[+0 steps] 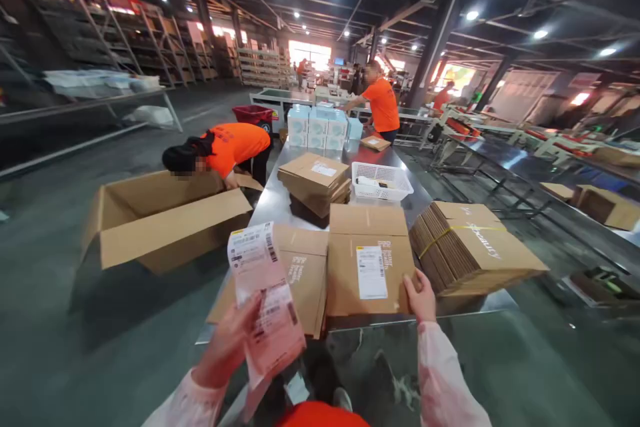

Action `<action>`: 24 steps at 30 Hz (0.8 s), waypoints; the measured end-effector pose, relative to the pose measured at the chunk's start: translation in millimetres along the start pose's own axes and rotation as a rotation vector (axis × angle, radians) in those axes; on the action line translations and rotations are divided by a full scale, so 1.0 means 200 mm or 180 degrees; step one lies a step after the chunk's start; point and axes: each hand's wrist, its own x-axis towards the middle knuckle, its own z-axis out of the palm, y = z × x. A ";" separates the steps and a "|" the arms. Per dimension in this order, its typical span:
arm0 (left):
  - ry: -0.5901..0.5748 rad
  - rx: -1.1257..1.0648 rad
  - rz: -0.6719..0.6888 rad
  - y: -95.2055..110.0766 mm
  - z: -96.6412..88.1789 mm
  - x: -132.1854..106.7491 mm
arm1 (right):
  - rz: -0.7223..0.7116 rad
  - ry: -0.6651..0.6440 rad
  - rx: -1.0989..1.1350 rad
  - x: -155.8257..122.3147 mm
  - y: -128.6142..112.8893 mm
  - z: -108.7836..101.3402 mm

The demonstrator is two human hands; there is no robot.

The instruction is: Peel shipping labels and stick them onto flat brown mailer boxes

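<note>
A strip of printed shipping labels (254,255) hangs from my left hand (227,343), whose fingers are closed on it. The strip's lower end curls down past the table edge. My right hand (423,297) pinches the right edge of a flattened cardboard box (344,280), thumb on top and the other fingers partly hidden. A white shipping label (371,273) is stuck on that box. Left of it, partly behind the label strip, lie more flattened boxes (305,250) with white print. A strapped bundle of flattened boxes (470,233) sits to the right of my right hand.
Farther along the metal table (421,195) are a stack of labelled cartons (310,177), a white plastic basket (383,193) and light-blue boxes (317,127). One co-worker (235,143) bends over a large open carton (170,233) at left; another (383,103) stands at the far end.
</note>
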 end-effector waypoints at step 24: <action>-0.0012 0.0672 0.0527 -0.27 -0.02 0.02 | -0.1144 -0.2681 0.0608 -0.68 -0.64 0.54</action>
